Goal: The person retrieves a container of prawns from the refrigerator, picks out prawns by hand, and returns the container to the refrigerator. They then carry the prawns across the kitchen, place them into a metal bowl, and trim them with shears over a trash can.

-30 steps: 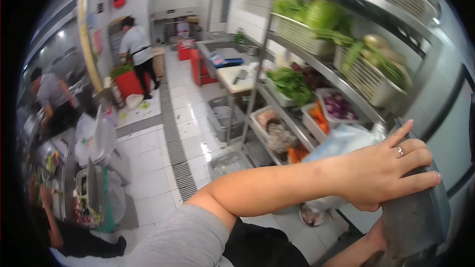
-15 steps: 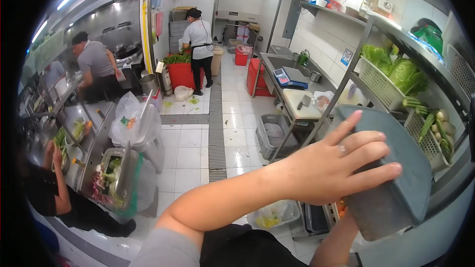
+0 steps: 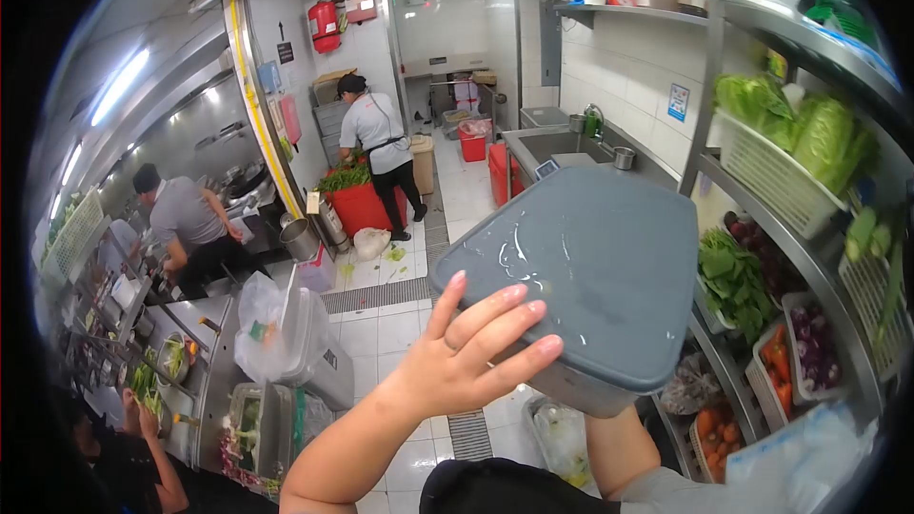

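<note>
A large plastic container with a grey-blue lid [image 3: 590, 262] is held up in front of me, tilted, with wet marks on the lid. My left hand [image 3: 486, 343] lies on the lid's near left edge, fingers spread, a ring on one finger. From below, my right hand [image 3: 614, 424] supports the container; its fingers are hidden underneath. Beyond the container are the sink [image 3: 562, 145] and its counter.
Right, a metal rack [image 3: 785, 233] holds lettuce [image 3: 824, 138], leafy greens [image 3: 733, 271], red onions [image 3: 817, 347] and carrots [image 3: 716, 433]. Left, co-workers [image 3: 381, 133] [image 3: 186, 214] stand near a red bin [image 3: 362, 205] and stoves; another person's hands [image 3: 141, 411] hold greens. A plastic bin [image 3: 562, 438] sits on the floor.
The container and both hands have moved leftward from beside the rack to the middle of the view. The view has turned, and the lid now faces me more fully.
</note>
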`<state>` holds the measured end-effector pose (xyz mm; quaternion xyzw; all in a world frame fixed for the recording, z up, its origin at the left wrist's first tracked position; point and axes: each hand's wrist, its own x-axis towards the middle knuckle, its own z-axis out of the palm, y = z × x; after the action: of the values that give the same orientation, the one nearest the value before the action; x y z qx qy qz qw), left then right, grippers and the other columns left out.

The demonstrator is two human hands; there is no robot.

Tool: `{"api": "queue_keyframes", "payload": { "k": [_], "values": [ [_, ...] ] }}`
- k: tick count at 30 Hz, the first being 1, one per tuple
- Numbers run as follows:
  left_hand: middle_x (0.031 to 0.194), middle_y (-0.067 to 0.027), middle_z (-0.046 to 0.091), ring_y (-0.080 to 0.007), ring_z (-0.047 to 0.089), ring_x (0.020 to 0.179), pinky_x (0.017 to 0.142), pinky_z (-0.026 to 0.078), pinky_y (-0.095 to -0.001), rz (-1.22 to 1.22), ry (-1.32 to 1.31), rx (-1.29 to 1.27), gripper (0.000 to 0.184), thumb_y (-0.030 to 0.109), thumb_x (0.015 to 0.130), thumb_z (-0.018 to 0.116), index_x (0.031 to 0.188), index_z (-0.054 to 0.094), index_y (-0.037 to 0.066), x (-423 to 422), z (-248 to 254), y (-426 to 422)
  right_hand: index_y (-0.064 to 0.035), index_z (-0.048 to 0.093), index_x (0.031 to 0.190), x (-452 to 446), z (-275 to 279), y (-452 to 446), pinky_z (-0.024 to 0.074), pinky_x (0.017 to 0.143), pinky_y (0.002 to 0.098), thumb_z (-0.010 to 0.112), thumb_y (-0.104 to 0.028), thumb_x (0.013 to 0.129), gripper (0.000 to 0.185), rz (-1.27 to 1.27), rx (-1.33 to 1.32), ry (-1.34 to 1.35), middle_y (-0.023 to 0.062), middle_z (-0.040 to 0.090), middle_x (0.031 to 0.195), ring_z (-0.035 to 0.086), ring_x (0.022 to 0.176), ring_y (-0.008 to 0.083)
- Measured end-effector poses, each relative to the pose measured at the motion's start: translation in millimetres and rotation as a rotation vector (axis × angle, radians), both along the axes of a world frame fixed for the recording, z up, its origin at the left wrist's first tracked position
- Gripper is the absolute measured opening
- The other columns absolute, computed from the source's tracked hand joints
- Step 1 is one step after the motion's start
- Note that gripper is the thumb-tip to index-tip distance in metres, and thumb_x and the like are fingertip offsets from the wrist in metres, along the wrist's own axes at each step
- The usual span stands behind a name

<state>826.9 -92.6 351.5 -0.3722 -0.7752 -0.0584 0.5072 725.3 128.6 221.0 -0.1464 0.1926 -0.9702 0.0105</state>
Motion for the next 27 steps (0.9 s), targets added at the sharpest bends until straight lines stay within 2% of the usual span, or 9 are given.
{"api": "queue_keyframes", "payload": {
  "k": [7, 10, 12, 13, 15, 16, 18, 21, 27],
  "values": [
    [0.145, -0.0026, 0.058, -0.0236, 0.051, 0.139, 0.123, 0.026, -0.0589, 0.156, -0.081, -0.076, 0.054, 0.027, 0.088, 0.072, 0.14, 0.058, 0.029, -75, -18, -67, -0.0107, 0.045, 0.153, -127, -30, -87, 0.0393, 0.116, 0.0528, 0.049, -0.068, 0.097, 0.08, 0.172, 0.01, -0.026, 0.0105, 0.047, 0.155, 0.044, 0.142, 0.0322],
    [0.147, -0.0132, 0.057, -0.0321, 0.048, 0.142, 0.124, 0.023, -0.0595, 0.085, -0.27, -0.1, 0.074, 0.031, 0.077, 0.081, 0.144, 0.053, 0.017, -101, -8, -97, -0.0108, 0.045, 0.153, -174, -49, -120, 0.0397, 0.115, 0.0524, 0.048, -0.068, 0.098, 0.079, 0.199, 0.0, -0.04, 0.0105, 0.047, 0.155, 0.045, 0.141, 0.032],
    [0.153, -0.0127, 0.052, -0.0327, 0.041, 0.148, 0.122, 0.024, -0.06, 0.071, -0.39, 0.187, 0.087, 0.046, 0.077, 0.082, 0.152, 0.05, 0.015, -131, -8, -120, -0.0108, 0.045, 0.152, -202, -63, -135, 0.0399, 0.115, 0.0521, 0.047, -0.068, 0.098, 0.079, 0.194, -0.003, -0.049, 0.0106, 0.047, 0.154, 0.045, 0.141, 0.0319],
    [0.153, -0.0127, 0.052, -0.0327, 0.041, 0.148, 0.122, 0.024, -0.06, 0.039, -0.399, 0.179, 0.087, 0.046, 0.077, 0.082, 0.152, 0.05, 0.015, -155, -15, -134, -0.0108, 0.045, 0.152, -217, -70, -141, 0.04, 0.115, 0.052, 0.047, -0.068, 0.098, 0.079, 0.192, -0.005, -0.05, 0.0106, 0.047, 0.154, 0.045, 0.141, 0.0319],
    [0.155, -0.0176, 0.048, -0.0354, 0.038, 0.149, 0.119, 0.029, -0.0617, -0.122, -0.638, 0.639, 0.089, 0.052, 0.083, 0.076, 0.153, 0.046, 0.007, -212, -41, -165, -0.0108, 0.046, 0.152, -243, -88, -149, 0.0403, 0.115, 0.0517, 0.046, -0.068, 0.099, 0.078, 0.178, -0.012, -0.072, 0.0106, 0.048, 0.154, 0.046, 0.141, 0.0318],
    [0.155, -0.0176, 0.048, -0.0354, 0.038, 0.149, 0.119, 0.029, -0.0617, -0.145, -0.671, 0.623, 0.089, 0.052, 0.083, 0.076, 0.153, 0.046, 0.007, -235, -52, -172, -0.0109, 0.046, 0.152, -253, -96, -150, 0.0404, 0.115, 0.0515, 0.046, -0.068, 0.099, 0.078, 0.165, -0.016, -0.085, 0.0106, 0.048, 0.154, 0.046, 0.141, 0.0317],
    [0.15, -0.0192, 0.053, -0.0354, 0.046, 0.143, 0.114, 0.038, -0.0583, -0.433, -1.611, 1.396, 0.087, 0.054, 0.087, 0.069, 0.152, 0.045, 0.003, -280, -68, -181, -0.0109, 0.046, 0.152, -272, -116, -151, 0.0406, 0.115, 0.0513, 0.045, -0.068, 0.099, 0.077, 0.148, -0.028, -0.121, 0.0106, 0.048, 0.154, 0.046, 0.14, 0.0316],
    [0.142, -0.0182, 0.06, -0.0342, 0.057, 0.131, 0.109, 0.044, -0.0532, -0.593, -1.957, 1.388, 0.082, 0.049, 0.087, 0.067, 0.149, 0.046, 0.0, -333, -85, -181, -0.0109, 0.046, 0.152, -300, -142, -142, 0.041, 0.115, 0.0508, 0.044, -0.068, 0.1, 0.077, 0.099, -0.036, -0.153, 0.0106, 0.048, 0.153, 0.047, 0.14, 0.0315],
    [0.142, -0.0169, 0.06, -0.0341, 0.061, 0.127, 0.11, 0.046, -0.0473, -0.693, -1.922, 1.313, 0.077, 0.029, 0.081, 0.068, 0.148, 0.046, -0.002, -452, -194, -174, -0.011, 0.047, 0.152, -355, -188, -101, 0.0417, 0.114, 0.05, 0.042, -0.067, 0.101, 0.075, -0.023, -0.01, -0.248, 0.0107, 0.049, 0.153, 0.048, 0.139, 0.0312]
  ]
}}
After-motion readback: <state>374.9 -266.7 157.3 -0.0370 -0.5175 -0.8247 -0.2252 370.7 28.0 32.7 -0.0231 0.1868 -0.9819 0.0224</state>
